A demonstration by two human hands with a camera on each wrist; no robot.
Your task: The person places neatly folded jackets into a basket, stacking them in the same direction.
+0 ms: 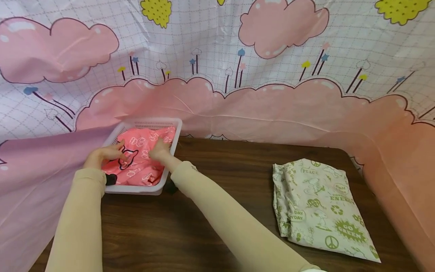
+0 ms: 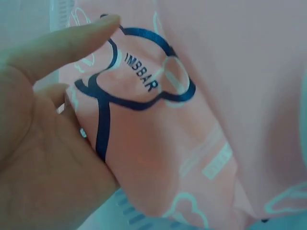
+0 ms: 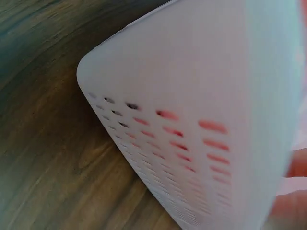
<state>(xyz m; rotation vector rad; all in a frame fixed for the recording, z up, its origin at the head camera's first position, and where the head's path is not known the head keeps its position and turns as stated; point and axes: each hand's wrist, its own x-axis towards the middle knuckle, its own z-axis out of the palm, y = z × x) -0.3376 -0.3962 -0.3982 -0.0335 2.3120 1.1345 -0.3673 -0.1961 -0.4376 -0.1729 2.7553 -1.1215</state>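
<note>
A pink printed bag [image 1: 141, 151] with a dark bear outline and white figures lies inside a white plastic basket [image 1: 178, 130]. My left hand [image 1: 108, 153] is at the bag's left side. In the left wrist view, this hand [image 2: 53, 120] holds the bag's edge [image 2: 144, 124], thumb over the printed face and other fingers tucked behind it, mostly hidden. My right hand [image 1: 159, 151] touches the bag's right part, inside the basket's right wall. The right wrist view shows mostly the slotted basket wall [image 3: 168, 72], with only fingertips [image 3: 290, 211] visible beyond it.
A folded pale bag [image 1: 316, 207] with green print lies on the right of the dark wooden table [image 1: 217, 181]. Behind and at both sides hangs a cloud-printed curtain [image 1: 272, 113]. The basket stands close to the curtain at the left.
</note>
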